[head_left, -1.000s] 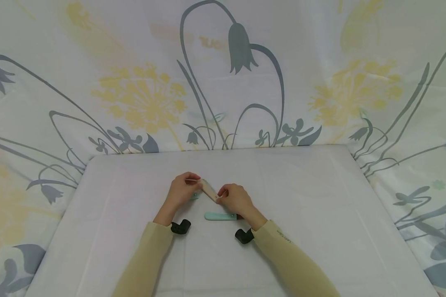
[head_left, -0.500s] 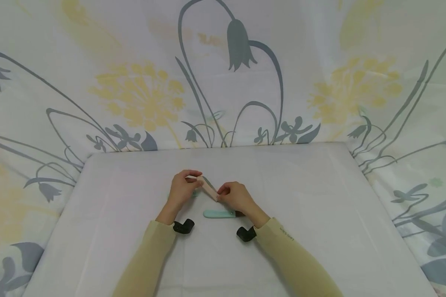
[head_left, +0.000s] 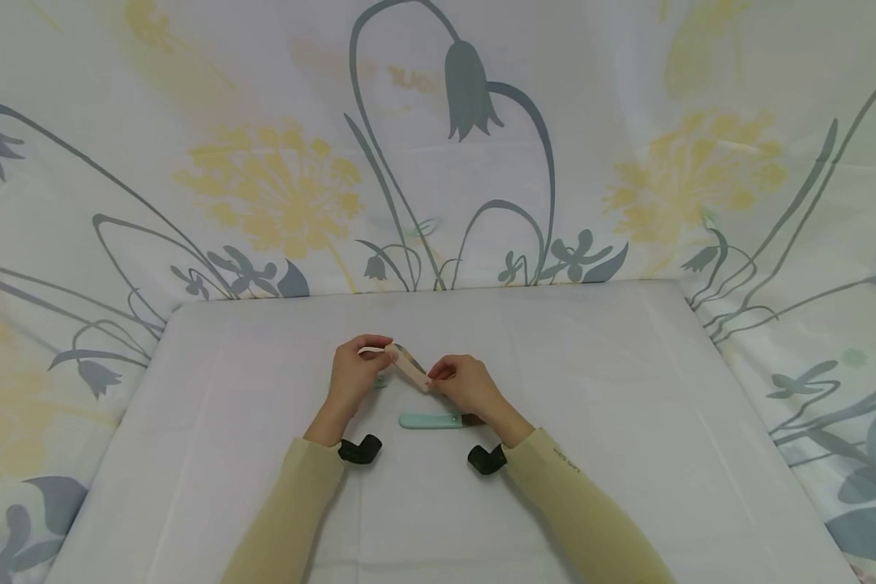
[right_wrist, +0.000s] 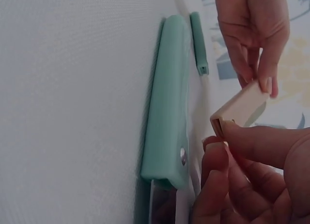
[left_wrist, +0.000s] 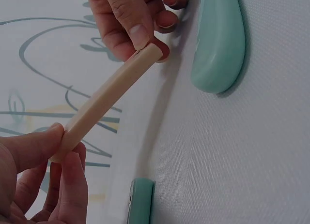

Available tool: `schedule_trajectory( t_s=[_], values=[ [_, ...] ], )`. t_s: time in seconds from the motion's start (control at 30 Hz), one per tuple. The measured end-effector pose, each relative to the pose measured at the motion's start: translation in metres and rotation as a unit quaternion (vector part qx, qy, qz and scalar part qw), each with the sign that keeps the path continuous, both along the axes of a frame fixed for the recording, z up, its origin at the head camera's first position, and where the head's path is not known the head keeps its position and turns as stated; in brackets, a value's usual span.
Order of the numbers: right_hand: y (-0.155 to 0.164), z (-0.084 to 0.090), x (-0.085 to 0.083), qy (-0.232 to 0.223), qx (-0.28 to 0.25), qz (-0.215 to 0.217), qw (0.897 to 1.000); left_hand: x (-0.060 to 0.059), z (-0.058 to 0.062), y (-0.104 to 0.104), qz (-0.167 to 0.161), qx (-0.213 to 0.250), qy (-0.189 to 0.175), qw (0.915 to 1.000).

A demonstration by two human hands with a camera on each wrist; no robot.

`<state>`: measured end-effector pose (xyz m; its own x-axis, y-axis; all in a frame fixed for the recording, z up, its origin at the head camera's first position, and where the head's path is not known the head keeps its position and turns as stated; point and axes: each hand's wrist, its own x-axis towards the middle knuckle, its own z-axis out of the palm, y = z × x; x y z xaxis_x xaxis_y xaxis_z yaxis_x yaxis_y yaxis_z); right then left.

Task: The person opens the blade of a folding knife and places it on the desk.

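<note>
Since a second ago very little has shifted: our two hands and the cream strip they hold have drifted a touch up and away from us over the white table (head_left: 628, 422), and the strip keeps the same slant, high at the left and low at the right. We read that as the hold only being adjusted, with no new step begun.

Our left hand (head_left: 354, 375) pinches the upper end of the cream strip (head_left: 411, 367) between thumb and fingertips; our right hand (head_left: 465, 387) pinches the lower end the same way. The strip hangs in the air between them, above the cloth and just beyond the mint-green handle (head_left: 429, 420) that lies flat near our right wrist.

What the strip is we cannot say for sure. In the right wrist view its near end (right_wrist: 240, 108) looks like a hollow channel, perhaps a sheath, but nothing shows inside. The dark sliver along its top edge in the head view is too small to make out. A bit of metal at the green handle's end (right_wrist: 163, 204) is cut off by the frame edge. A second, slimmer green piece (right_wrist: 198, 42) lies beside it, mostly hidden behind our left hand in the head view.
</note>
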<state>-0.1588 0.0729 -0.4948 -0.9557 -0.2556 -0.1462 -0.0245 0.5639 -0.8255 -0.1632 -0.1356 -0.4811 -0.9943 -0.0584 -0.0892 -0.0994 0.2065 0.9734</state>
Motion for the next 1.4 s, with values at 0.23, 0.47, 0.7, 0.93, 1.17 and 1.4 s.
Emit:
schedule_trajectory(
  t_s=[0.23, 0.47, 0.7, 0.93, 1.17, 1.4],
  values=[
    [0.005, 0.0, -0.001, -0.005, -0.042, -0.023, 0.999, 0.002, -0.004, -0.004, 0.002, 0.028, -0.016, 0.9995],
    [0.013, 0.0, 0.001, -0.005, -0.081, -0.052, 0.995, 0.012, -0.008, -0.004, -0.008, 0.036, -0.023, 0.9991],
    [0.023, -0.001, 0.004, -0.023, -0.136, -0.078, 0.987, 0.022, -0.012, 0.002, -0.035, 0.05, -0.036, 0.9975],
    [0.034, 0.002, 0.011, -0.064, -0.208, -0.088, 0.972, 0.03, -0.011, 0.006, -0.064, 0.047, -0.054, 0.9954],
    [0.046, 0.01, 0.022, -0.053, -0.218, -0.077, 0.971, 0.038, -0.004, 0.009, -0.095, 0.075, -0.059, 0.9909],
    [0.054, 0.016, 0.032, -0.06, -0.211, -0.064, 0.974, 0.044, -0.002, 0.014, -0.1, 0.06, -0.067, 0.9908]
  ],
)
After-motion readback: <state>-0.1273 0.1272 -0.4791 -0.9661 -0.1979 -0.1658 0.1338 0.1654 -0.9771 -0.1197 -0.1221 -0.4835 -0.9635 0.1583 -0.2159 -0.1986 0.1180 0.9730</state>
